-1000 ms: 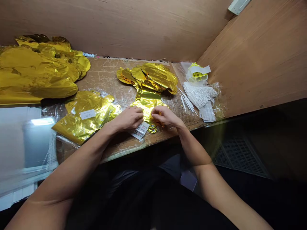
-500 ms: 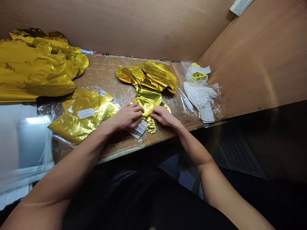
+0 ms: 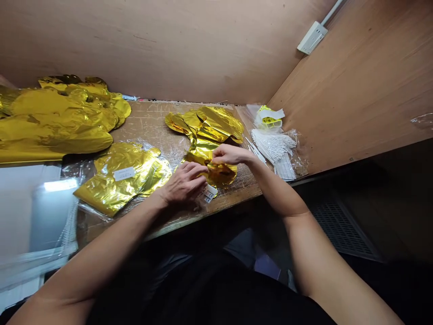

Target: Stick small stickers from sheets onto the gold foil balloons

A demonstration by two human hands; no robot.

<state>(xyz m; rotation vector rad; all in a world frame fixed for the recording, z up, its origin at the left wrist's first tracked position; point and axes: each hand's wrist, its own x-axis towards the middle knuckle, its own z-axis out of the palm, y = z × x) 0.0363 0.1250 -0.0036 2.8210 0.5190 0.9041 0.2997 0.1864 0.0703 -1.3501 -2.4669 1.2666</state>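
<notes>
A flat, creased gold foil balloon (image 3: 207, 143) lies on the worktable in front of me. My right hand (image 3: 228, 155) is closed over its near part, thumb and fingers pinching a fold of the foil. My left hand (image 3: 187, 181) is beside it on the left, fingers curled in on the near edge of the same balloon; the fingertips are partly hidden. Below the left fingers a small white printed label sheet (image 3: 209, 193) sticks out. To the left lies a gold foil piece in a clear bag (image 3: 118, 180) with a white sticker.
More gold foil balloons (image 3: 57, 119) are heaped at the back left. White paper-like sticks (image 3: 273, 145) and a yellow roll (image 3: 270, 118) lie in plastic on the right. Wooden panels (image 3: 169, 49) close off the back and right. A socket strip (image 3: 311, 38) hangs in the corner.
My right hand has moved up and slightly away, lifting and folding the balloon's near part. My left hand has turned and stays close. The head view has tilted up.
</notes>
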